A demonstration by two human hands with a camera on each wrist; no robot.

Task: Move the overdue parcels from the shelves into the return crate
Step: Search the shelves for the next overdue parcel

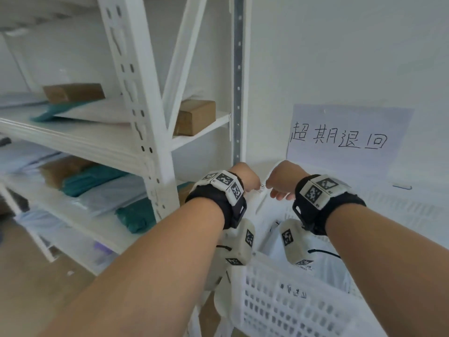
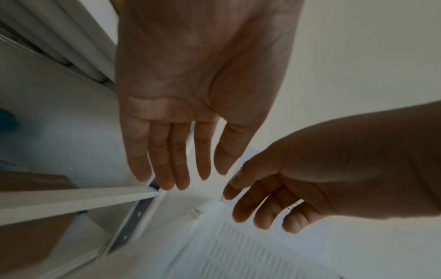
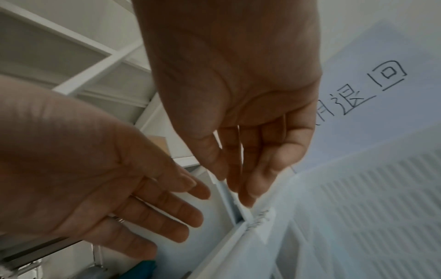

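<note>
A white lattice crate point(image 1: 279, 300) stands at the lower right against the wall. A pale bagged parcel point(image 1: 328, 271) lies inside it, partly hidden by my wrist cameras. Both hands hover close together above the crate's far left corner point(image 2: 195, 213). My left hand point(image 1: 245, 178) has straight, spread fingers point(image 2: 181, 160) and holds nothing. The fingers point(image 3: 248, 169) of my right hand point(image 1: 281, 181) are relaxed and empty too. On the white shelves point(image 1: 85, 139) to the left lie brown boxes point(image 1: 195, 116), teal bags point(image 1: 136, 215) and white bags point(image 1: 97, 110).
A paper sign point(image 1: 345, 139) with handwritten characters is stuck on the wall behind the crate. The shelf's white upright post point(image 1: 143, 113) and a grey slotted rail point(image 1: 238, 93) stand just left of my hands. Brown floor point(image 1: 29, 276) shows at the lower left.
</note>
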